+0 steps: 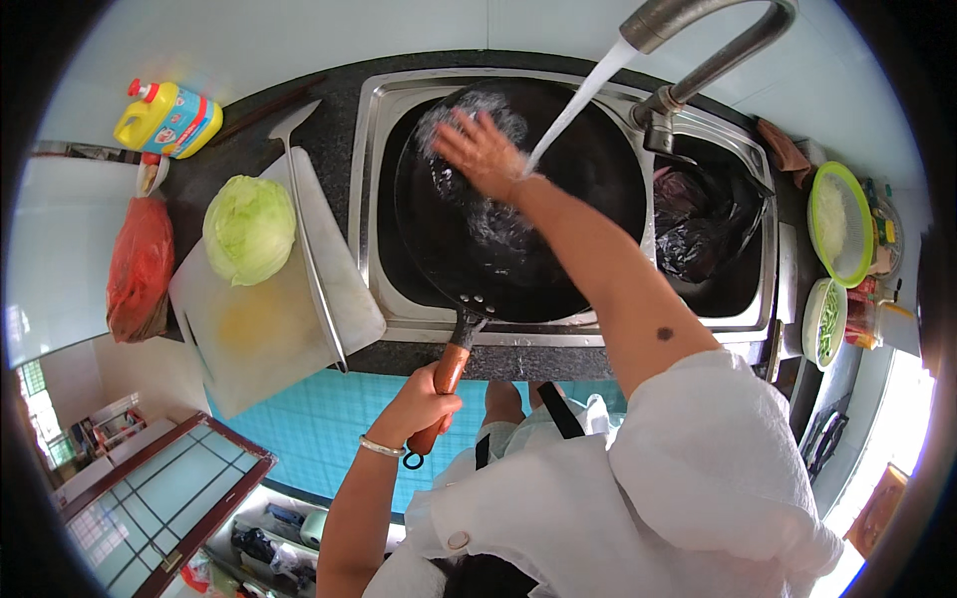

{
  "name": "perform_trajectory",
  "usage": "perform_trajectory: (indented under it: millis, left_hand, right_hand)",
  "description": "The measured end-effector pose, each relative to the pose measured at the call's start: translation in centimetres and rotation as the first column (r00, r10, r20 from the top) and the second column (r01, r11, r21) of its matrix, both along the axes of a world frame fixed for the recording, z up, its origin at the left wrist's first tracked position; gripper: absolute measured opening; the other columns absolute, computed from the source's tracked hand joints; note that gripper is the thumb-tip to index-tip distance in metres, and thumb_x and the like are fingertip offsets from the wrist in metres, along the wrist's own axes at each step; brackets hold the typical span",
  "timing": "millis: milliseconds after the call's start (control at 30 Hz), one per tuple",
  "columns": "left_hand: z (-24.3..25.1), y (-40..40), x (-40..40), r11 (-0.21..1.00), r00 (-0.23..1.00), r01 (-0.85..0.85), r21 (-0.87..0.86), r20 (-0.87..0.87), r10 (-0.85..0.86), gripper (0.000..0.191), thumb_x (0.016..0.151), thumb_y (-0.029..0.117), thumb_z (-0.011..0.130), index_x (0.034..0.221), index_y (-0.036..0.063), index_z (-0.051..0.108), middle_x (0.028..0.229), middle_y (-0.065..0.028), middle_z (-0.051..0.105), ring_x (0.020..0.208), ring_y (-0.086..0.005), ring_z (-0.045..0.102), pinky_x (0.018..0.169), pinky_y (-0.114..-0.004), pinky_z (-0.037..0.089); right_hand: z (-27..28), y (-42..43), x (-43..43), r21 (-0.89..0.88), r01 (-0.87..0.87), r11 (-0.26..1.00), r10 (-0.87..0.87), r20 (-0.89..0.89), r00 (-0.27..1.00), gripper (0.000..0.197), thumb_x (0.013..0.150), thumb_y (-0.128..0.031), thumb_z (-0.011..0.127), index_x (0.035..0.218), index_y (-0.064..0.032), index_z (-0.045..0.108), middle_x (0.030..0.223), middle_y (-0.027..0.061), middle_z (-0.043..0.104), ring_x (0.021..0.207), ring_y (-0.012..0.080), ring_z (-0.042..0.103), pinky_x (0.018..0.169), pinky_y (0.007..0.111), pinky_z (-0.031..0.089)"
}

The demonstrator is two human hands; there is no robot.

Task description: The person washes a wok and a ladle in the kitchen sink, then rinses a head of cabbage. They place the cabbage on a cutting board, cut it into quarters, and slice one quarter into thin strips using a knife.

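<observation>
A black wok [591,202] with a wooden handle lies over the left basin of the steel sink. My left hand [426,404] is closed around that handle at the counter's front edge. Inside the wok, my right hand [482,153] has its fingers spread in splashing water at the upper left part of the pan; whether it presses on the surface is hidden by the water. From the faucet [673,30] a stream of water [579,105] runs down onto my right wrist.
Left of the sink, a cabbage-like green head [250,228] and a long-handled metal spatula [310,261] rest on a white cutting board [262,329]. A black plastic bag [695,232] fills much of the right basin. Farther right are a green-rimmed colander [863,224] and a bowl of cut green vegetables [828,321].
</observation>
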State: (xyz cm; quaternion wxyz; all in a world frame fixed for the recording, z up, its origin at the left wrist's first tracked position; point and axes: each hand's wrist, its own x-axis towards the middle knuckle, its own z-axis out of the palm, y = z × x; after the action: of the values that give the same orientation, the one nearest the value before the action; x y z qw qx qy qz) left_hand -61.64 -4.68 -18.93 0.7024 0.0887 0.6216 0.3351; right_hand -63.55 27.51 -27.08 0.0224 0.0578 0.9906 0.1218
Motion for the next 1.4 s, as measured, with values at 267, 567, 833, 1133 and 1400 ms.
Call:
perform_trajectory:
  millis: [267,567,833,1133,1400]
  left_hand:
    - [0.7,-1.4,0.2,0.997,0.999,-0.007,0.082,0.034,0.004,0.029,0.071,-0.002,0.056,0.096,-0.0024,0.043,0.057,-0.0069,0.050,0.042,-0.0151,0.051,0.039,-0.030,0.042]
    - [1.7,-2.8,0.4,0.993,0.996,-0.049,0.105,0.078,0.041,0.023,0.072,-0.001,0.059,0.084,0.0040,0.041,0.059,-0.0066,0.049,0.043,-0.0153,0.050,0.040,-0.031,0.042]
    - [1.7,-3.0,0.1,0.995,0.996,-0.061,0.081,0.069,0.055,0.023,0.072,-0.003,0.059,0.083,0.0046,0.041,0.060,-0.0057,0.049,0.043,-0.0146,0.050,0.039,-0.030,0.041]
    - [1.7,-2.2,-0.2,0.998,1.000,-0.017,0.065,0.025,0.015,0.026,0.073,-0.002,0.057,0.094,0.0012,0.042,0.060,-0.0054,0.050,0.044,-0.0142,0.051,0.039,-0.031,0.042]
    - [2.6,-1.9,0.0,0.997,1.000,0.011,0.070,0.020,-0.013,0.025,0.072,-0.001,0.057,0.092,0.0015,0.042,0.059,-0.0057,0.050,0.044,-0.0143,0.051,0.039,-0.031,0.042]
  right_hand:
    - [2.3,5.1,12.5,0.369,0.246,0.896,-0.314,0.135,0.940,0.051,0.089,-0.026,0.042,0.138,-0.0128,0.036,0.147,0.0046,0.023,0.137,0.0347,0.012,0.105,0.058,0.015]
    - [2.2,-5.0,13.9,-0.315,0.297,0.902,-0.146,0.424,0.894,0.050,0.085,-0.014,0.046,0.134,-0.0119,0.039,0.144,0.0106,0.029,0.129,0.0340,0.032,0.104,0.046,0.028]
    - [-0.8,-2.2,10.4,-0.144,0.007,0.990,0.029,0.245,0.969,0.051,0.081,-0.011,0.046,0.132,-0.0121,0.042,0.140,0.0061,0.034,0.131,0.0297,0.028,0.111,0.046,0.016]
    - [0.1,-5.4,1.0,-0.274,0.286,0.918,-0.290,0.024,0.957,0.063,0.082,-0.009,0.043,0.142,-0.0105,0.024,0.149,0.0084,0.016,0.138,0.0321,0.014,0.110,0.046,0.016]
    - [0.8,-6.9,1.5,-0.188,0.196,0.962,-0.176,0.117,0.977,0.062,0.084,-0.011,0.045,0.142,-0.0116,0.025,0.149,0.0058,0.016,0.136,0.0321,0.017,0.107,0.050,0.021]
